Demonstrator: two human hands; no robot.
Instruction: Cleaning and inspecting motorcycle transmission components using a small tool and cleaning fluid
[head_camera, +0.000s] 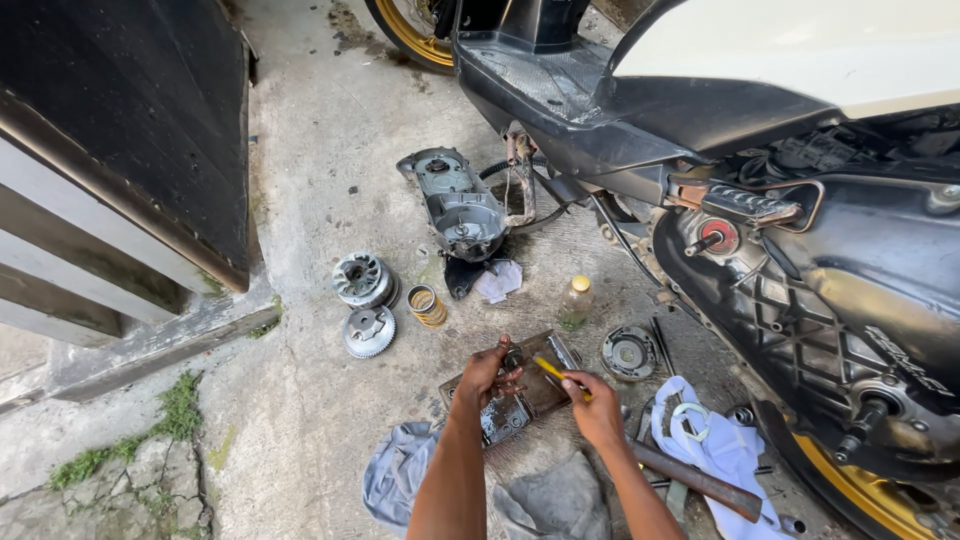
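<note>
My left hand (487, 374) grips a small round metal part over a dark metal tray (540, 395) on the concrete floor. Beside it, my right hand (596, 408) holds a yellow-handled tool (549, 368) whose tip points at that part. Both forearms reach in from the bottom edge. The part itself is mostly hidden by my fingers.
A scooter (780, 150) with its side cover off stands at the right. On the floor lie the grey engine cover (455, 203), two pulley parts (365, 280), a yellow spring (427, 305), a small bottle (576, 299), a round disc (628, 352), rags (400, 475) and a white cloth (715, 445).
</note>
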